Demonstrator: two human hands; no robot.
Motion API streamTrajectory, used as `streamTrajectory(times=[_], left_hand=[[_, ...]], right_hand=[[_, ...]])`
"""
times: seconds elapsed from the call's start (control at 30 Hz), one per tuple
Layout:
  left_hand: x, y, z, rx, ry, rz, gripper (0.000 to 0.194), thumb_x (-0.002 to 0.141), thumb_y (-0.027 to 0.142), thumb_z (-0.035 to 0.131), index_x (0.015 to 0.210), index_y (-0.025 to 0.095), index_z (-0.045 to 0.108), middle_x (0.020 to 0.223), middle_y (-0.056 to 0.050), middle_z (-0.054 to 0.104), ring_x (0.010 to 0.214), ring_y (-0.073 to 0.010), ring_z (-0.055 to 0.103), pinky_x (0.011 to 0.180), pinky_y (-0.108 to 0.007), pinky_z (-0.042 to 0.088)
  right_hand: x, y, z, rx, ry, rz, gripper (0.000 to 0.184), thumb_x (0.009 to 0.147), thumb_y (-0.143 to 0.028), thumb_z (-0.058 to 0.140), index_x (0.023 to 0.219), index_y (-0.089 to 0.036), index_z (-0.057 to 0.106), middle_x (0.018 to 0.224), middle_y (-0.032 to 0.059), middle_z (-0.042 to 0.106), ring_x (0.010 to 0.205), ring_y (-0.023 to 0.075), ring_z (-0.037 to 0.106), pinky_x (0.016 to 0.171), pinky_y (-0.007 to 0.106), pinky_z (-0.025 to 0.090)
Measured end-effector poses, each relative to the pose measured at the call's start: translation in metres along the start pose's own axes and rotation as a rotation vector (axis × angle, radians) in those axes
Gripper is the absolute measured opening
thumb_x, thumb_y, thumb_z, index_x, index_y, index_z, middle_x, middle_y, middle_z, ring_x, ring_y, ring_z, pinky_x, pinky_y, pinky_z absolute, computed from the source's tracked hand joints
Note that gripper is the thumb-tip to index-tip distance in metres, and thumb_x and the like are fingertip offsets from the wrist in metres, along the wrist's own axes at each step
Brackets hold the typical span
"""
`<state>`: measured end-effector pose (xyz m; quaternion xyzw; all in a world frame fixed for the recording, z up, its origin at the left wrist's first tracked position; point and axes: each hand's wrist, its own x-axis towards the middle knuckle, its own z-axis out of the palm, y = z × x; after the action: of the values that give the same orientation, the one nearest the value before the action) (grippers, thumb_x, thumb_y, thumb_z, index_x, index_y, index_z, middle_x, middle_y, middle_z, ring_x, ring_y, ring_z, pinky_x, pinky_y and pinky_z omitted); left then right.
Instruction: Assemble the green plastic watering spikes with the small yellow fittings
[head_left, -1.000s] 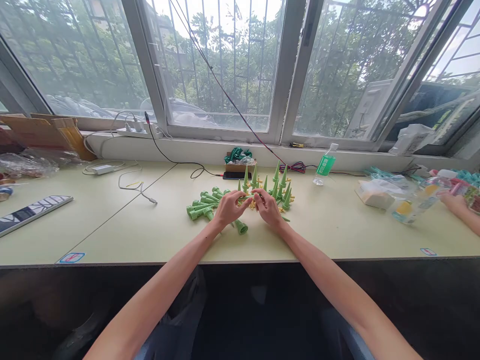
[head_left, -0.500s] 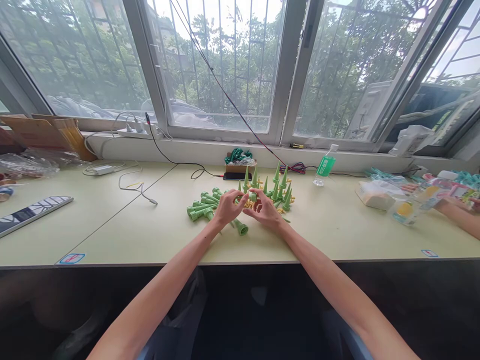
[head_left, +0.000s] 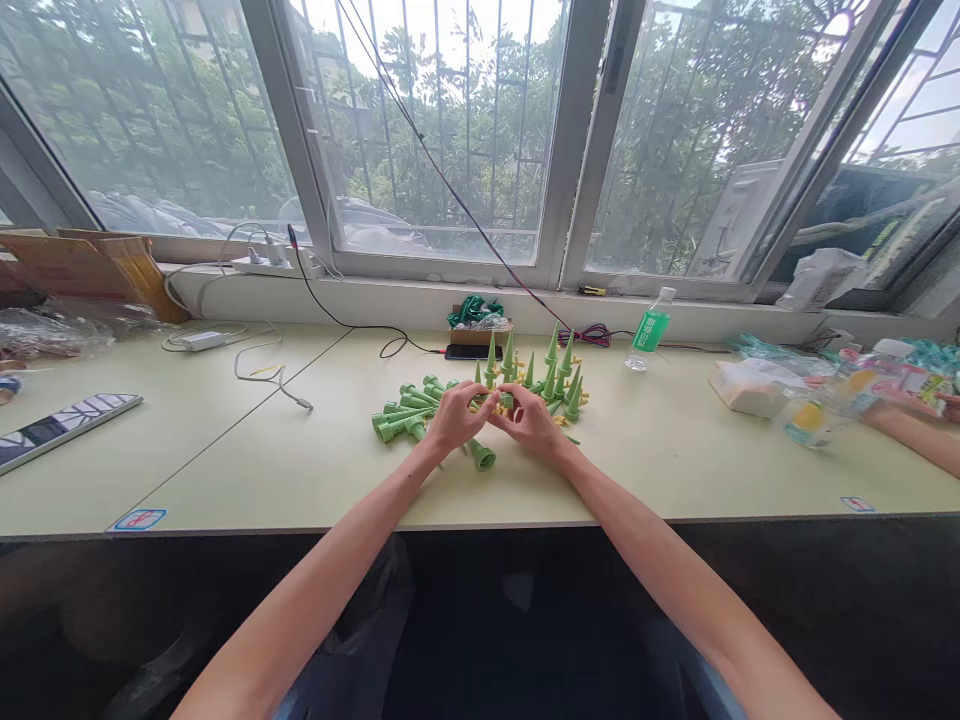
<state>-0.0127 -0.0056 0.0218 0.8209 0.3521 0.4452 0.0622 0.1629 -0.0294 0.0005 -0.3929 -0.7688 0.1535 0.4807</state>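
Note:
My left hand (head_left: 457, 415) and my right hand (head_left: 531, 418) meet at mid-table, with thumbs and forefingers pinched close together. Between them shows a short green plastic piece (head_left: 508, 400), gripped by my right fingers; it looks like the wide end of a spike. What my left fingertips pinch is hidden. Beside my left hand lie several green hollow spikes (head_left: 405, 408), their round open ends facing outward. One loose spike (head_left: 484, 457) lies nearer the front. Behind my right hand several green pointed spikes (head_left: 566, 375) stand upright, with small yellow parts (head_left: 584, 397) on or near them.
At the back are a phone (head_left: 472, 352), a small box of green material (head_left: 478, 318) and a water bottle (head_left: 649, 330). White cables (head_left: 277, 375) run on the left. To the right are a tissue pack (head_left: 754, 390), a clear bottle (head_left: 814, 420) and another person's arm (head_left: 915, 435).
My fingertips have drawn closer together around the green piece, with my right forefinger lower. The camera view has shifted slightly; the spikes on the table lie as before.

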Motion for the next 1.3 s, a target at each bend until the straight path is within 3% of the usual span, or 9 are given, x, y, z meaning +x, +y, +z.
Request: streamTrajectory(times=[1.3], left_hand=[[-0.0011,-0.0023,0.0017,-0.022,-0.064,0.035,0.022,0.093,0.034,0.053,0.093,0.016,0.067,0.086,-0.006,0.065,0.074,-0.0165,0.061,0.069,-0.030,0.047]], right_hand=[[-0.0014,0.0055,0.0019,-0.041,0.000,-0.030,0.035,0.080,-0.036,0.071,0.109,-0.018,0.061,0.089,0.0038,0.062,0.056,0.0092,0.048,0.055,0.025,0.045]])
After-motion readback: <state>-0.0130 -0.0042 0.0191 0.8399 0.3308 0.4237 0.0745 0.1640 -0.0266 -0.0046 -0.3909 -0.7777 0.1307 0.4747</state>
